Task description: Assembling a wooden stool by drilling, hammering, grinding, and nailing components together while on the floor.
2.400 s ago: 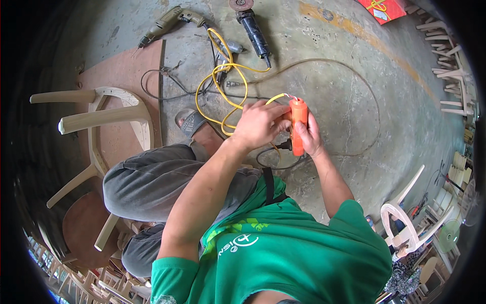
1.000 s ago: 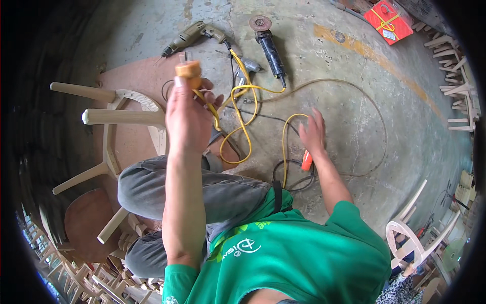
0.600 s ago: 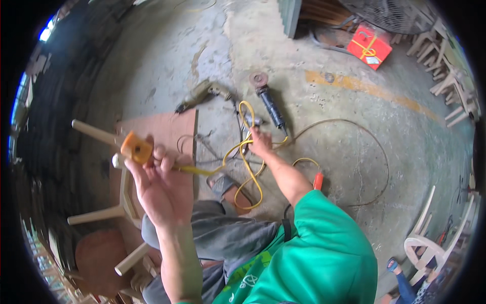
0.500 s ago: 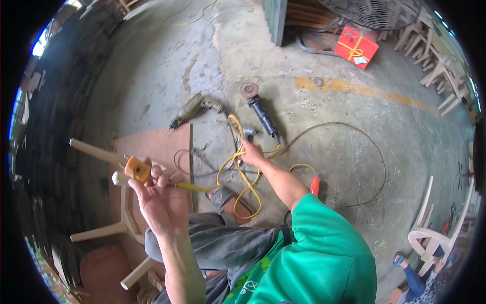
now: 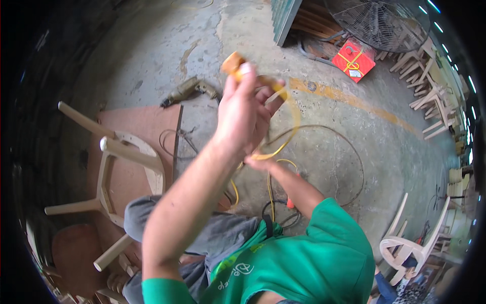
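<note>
My left hand (image 5: 247, 109) is raised over the floor, closed around an orange electrical plug (image 5: 233, 63) with a yellow cord (image 5: 295, 119). The cord bows out to the right and comes back to my right hand (image 5: 259, 161), below my left wrist. Strands of it hang down past that hand, which is closed on the cord; its fingertips are mostly hidden. An olive power drill (image 5: 190, 92) lies on the concrete to the left of my raised hand. The angle grinder seen earlier is covered by my left hand. A red-orange connector (image 5: 290, 203) sits under my right forearm.
An upturned wooden chair frame (image 5: 132, 154) rests on a brown board (image 5: 172, 119) at left. A red box (image 5: 354, 61) with yellow ribbon stands near a large fan (image 5: 377, 25). Wooden frames (image 5: 430, 101) are stacked at far right. A dark cable (image 5: 362, 167) loops across the floor.
My left hand has swung up and to the right with the orange plug, pulling the yellow cord into an arc. My right hand stays nearly in place. The whole view has shifted slightly.
</note>
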Tool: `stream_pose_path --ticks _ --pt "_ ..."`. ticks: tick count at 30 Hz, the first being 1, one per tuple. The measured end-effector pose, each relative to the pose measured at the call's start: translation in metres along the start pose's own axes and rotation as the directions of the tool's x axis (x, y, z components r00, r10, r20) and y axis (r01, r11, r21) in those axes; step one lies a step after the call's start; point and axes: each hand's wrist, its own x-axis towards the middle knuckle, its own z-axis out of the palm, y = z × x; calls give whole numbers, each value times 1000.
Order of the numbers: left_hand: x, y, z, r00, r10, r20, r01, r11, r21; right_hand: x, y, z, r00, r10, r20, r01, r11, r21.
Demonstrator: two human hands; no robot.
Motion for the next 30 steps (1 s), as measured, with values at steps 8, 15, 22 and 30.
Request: stream_pose_path --ticks 8,15,22,30 --pt "-67 74 -68 993 55 108 -121 408 905 15 67 -244 669 417 -615 436 449 780" --pt "-328 99 -146 836 448 -317 34 534 845 9 124 -375 53 -189 -981 -625 760 -180" --pt "-409 90 -164 567 592 -573 150 609 779 83 45 -138 763 -246 -597 80 953 -291" --pt "-429 78 -181 493 665 -562 72 612 787 98 6 61 983 -47 180 89 968 -236"
